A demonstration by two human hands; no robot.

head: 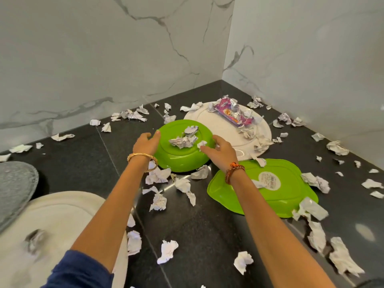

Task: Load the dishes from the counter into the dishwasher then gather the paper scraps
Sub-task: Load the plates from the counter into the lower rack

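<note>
Forearms are reaching for the overturned green bowl (182,148) on the dark surface (207,235).
Left hand (146,143) and right hand (221,151), fingers apart, are bracketing its rim; beside it, plates and paper scraps (166,251) are awaiting clearing.

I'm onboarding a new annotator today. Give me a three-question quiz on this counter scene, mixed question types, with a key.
1. True or false: the green bowl between the hands lies upside down.
2. The pink wrapper lies on: A) the white plate B) the green tray C) the bare counter.
3. What lies on top of the green bowl?

Key: 1 true; 2 A; 3 crumpled paper scraps.
</note>
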